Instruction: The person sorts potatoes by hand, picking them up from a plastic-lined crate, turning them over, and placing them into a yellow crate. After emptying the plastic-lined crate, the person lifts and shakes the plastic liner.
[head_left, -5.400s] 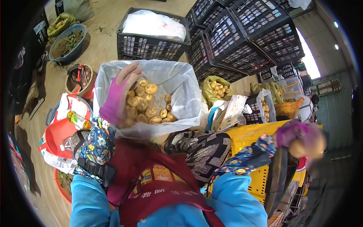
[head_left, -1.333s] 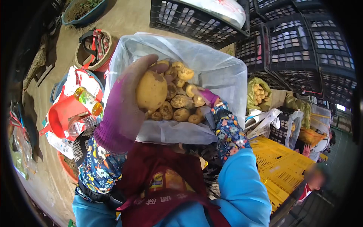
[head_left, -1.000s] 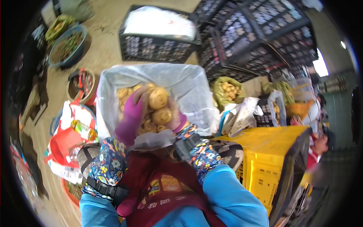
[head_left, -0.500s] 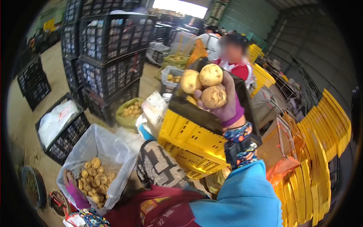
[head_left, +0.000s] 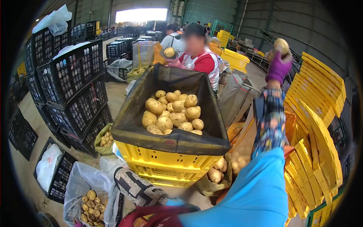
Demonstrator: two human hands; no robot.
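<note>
My right hand, in a purple glove, is raised at the upper right with its fingers around potatoes. One pale potato shows at the top of the grip; the others are mostly hidden and blurred. Of my left hand, only a bit of purple glove shows at the bottom edge, beside a plastic-lined crate of small potatoes; its fingers are hidden. In front of me a yellow crate with a dark liner contains many potatoes.
Across the yellow crate a co-worker in red and white holds a potato. Black crates are stacked at left, yellow crates at right. An open sack of potatoes stands beside the yellow crate.
My right hand has moved from above the yellow crate to the upper right with potatoes in it. My view has turned up and right; my left hand has nearly left the picture.
</note>
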